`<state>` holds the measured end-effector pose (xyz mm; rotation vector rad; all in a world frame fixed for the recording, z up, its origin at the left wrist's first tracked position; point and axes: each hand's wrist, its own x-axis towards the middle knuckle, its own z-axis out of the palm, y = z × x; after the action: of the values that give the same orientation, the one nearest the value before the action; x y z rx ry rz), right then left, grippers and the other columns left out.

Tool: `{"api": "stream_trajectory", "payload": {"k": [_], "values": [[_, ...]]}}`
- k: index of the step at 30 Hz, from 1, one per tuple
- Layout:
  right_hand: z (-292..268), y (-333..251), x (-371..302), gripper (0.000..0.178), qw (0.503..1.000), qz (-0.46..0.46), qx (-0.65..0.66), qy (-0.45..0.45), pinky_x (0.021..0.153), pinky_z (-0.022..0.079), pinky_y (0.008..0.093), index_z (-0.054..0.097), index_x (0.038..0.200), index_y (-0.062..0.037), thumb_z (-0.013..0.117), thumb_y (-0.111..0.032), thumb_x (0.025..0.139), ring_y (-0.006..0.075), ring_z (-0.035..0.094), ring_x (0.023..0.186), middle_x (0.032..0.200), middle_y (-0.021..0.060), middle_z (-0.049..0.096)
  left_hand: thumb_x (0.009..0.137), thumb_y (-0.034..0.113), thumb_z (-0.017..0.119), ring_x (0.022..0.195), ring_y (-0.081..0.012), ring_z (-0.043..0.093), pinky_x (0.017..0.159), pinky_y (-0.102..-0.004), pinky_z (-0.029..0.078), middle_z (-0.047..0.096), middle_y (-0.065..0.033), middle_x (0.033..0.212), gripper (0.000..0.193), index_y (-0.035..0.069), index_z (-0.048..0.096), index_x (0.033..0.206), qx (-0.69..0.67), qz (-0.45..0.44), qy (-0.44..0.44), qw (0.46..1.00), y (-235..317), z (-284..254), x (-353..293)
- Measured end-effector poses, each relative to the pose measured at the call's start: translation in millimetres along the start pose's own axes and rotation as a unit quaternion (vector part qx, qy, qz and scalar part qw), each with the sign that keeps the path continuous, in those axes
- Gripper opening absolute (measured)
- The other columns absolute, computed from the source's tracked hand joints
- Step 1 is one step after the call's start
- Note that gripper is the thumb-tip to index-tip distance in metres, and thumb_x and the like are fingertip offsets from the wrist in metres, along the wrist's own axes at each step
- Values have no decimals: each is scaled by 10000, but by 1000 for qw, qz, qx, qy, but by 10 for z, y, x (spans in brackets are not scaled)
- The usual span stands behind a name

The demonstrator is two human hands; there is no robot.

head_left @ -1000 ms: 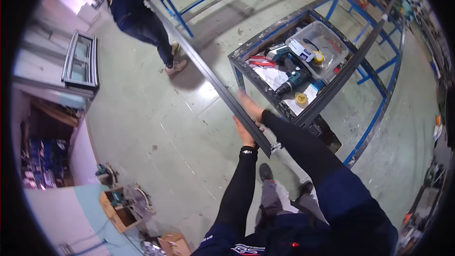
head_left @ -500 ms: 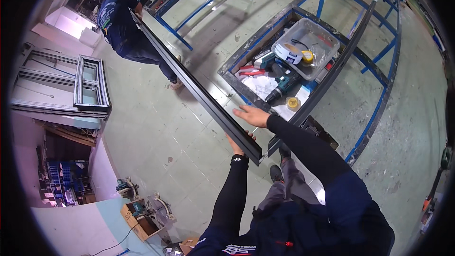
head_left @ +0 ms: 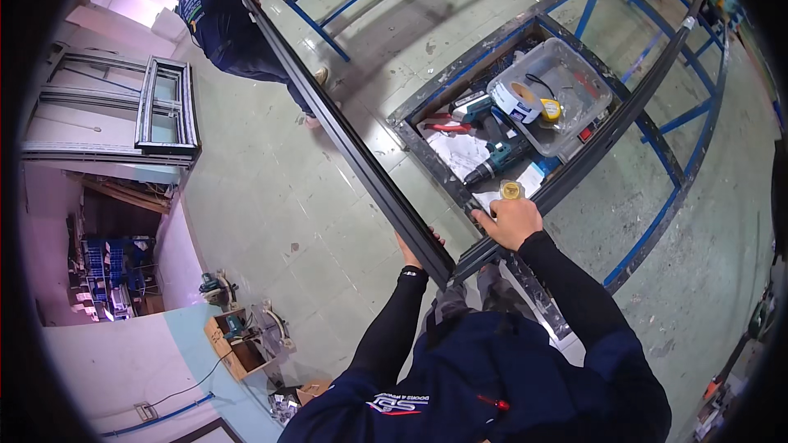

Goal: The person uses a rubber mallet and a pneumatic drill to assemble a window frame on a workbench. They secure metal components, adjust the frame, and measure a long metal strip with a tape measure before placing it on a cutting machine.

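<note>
Toward eleven o'clock, left bar, cupped in your left hand; toward one, right bar under your curled right hand, grip unclear. Best level both ends.

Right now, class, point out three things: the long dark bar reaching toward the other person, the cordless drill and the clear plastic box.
Long dark bar (head_left: 353,148), head view: about midway along it.
Cordless drill (head_left: 500,157), head view: its teal body.
Clear plastic box (head_left: 581,109), head view: a bare part inside.
</note>
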<state>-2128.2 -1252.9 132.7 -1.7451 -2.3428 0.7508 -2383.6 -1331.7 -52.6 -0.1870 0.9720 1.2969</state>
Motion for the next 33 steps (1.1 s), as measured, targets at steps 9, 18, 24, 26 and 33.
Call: {"api": "stream_trajectory", "payload": {"k": [9, 18, 24, 26, 33], "values": [[-79, -55, 54, 538, 1000, 26, -3, 2, 680, 520, 474, 693, 755, -59, 542, -556, 894, 372, 664, 710, 703, 181, 661, 774, 897, 289, 745, -328, 601, 706, -492, 517, 610, -134, 874, 943, 28, 599, 967, 9, 10, -133, 991, 79, -139, 305], [463, -612, 736, 716, 862, 89, 496, 49, 1139, 265, 348, 411, 1426, 20, 351, -554, 1002, 287, 398, 1372, 1450, 223, 442, 842, 836, 293, 832, -284, 603, 768, -475, 517, 594, -116, 893, 882, 32, 575, 1071, 0, -2, -62, 998, 37, -14, 37], [974, -1330, 738, 912, 709, 186, 666, -139, 1182, 183, 395, 171, 1529, 16, 237, -693, 959, 325, 205, 1459, 1573, 249, 209, 1028, 543, 304, 1119, -233, 583, 936, -366, 501, 565, -92, 1241, 582, 97, 452, 1370, 226, 221, 11, 949, 58, 114, -40], [1562, -1176, 894, 958, 806, 116, 564, -136, 1195, 118, 371, 139, 1547, -20, 239, -746, 930, 287, 133, 1483, 1593, 204, 176, 1014, 529, 354, 901, -222, 626, 775, -383, 543, 584, -85, 1080, 518, 120, 435, 1321, 162, 239, -24, 957, -11, 156, 149], [2225, -616, 1273, 992, 916, -94, 385, -64, 1124, 299, 441, 362, 1461, -52, 229, -833, 866, 391, 322, 1386, 1460, 271, 353, 916, 761, 293, 792, -244, 650, 689, -406, 568, 618, -102, 938, 765, 77, 510, 1183, 86, 186, 4, 979, -52, 549, 30]]}}
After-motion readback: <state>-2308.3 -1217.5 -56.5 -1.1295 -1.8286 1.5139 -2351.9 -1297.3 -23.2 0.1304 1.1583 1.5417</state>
